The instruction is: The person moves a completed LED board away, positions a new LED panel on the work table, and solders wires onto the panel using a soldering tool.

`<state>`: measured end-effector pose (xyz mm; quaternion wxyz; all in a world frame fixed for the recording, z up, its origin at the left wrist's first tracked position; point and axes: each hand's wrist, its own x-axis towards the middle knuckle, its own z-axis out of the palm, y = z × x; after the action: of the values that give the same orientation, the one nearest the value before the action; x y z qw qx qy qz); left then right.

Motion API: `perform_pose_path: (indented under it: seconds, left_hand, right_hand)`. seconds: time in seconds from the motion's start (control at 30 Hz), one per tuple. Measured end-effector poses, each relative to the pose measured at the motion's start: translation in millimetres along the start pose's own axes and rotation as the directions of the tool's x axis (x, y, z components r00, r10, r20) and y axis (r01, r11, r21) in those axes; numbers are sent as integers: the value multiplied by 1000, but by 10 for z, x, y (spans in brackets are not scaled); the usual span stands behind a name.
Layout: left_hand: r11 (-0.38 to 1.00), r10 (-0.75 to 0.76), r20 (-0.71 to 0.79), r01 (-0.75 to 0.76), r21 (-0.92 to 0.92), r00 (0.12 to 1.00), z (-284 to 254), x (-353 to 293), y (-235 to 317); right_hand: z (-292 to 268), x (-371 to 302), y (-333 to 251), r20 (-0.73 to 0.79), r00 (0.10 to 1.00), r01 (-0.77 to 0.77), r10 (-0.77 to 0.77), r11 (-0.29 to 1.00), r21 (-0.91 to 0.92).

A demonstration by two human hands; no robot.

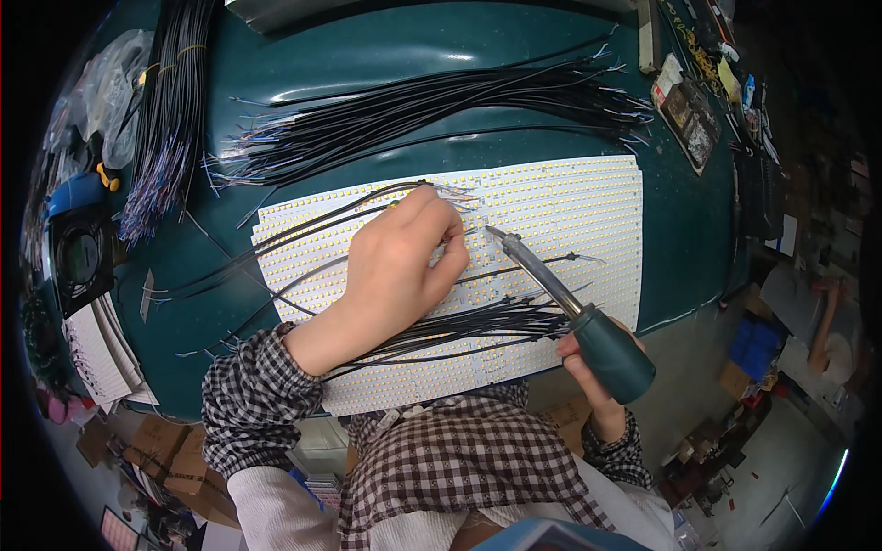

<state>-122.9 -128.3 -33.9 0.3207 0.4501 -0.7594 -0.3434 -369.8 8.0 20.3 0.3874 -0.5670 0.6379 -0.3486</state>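
My right hand [593, 378] grips the dark green handle of a soldering iron [614, 356]. Its metal tip points up and left, close to the fingers of my left hand [402, 255]. That hand is closed in a pinch over the LED board [570, 207], a white panel with rows of small yellow LEDs. A thin black wire [317, 268] runs under my left hand; its end at the fingertips is partly hidden. Other black wires lie across the board, and a bundle of black wires [459, 326] rests on its lower part.
Behind the board lies a big pile of black cables [413, 106] with stripped ends on the green tabletop [694, 234]. A tied cable bundle [175, 101] and a small black fan [81, 253] are at left. A dirty small box [689, 119] stands at the back right.
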Motion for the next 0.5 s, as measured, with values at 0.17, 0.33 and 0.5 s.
perform_pose_path:
  seconds: [0.17,0.33,0.5]
  left_hand:
    - [1000,12,-9,-12,-5,1000,-5,2,-1]
    - [999,20,-28,-20,-27,999,5,10,-3]
    - [1000,-1,12,1,-3,1000,-6,5,-4]
  right_hand:
    - [21,6,-7,-19,1000,3,-3,1000,17]
    - [32,-6,-9,-13,1000,-24,25,1000,18]
    - [35,-7,9,-3,1000,-17,17,1000,-8]
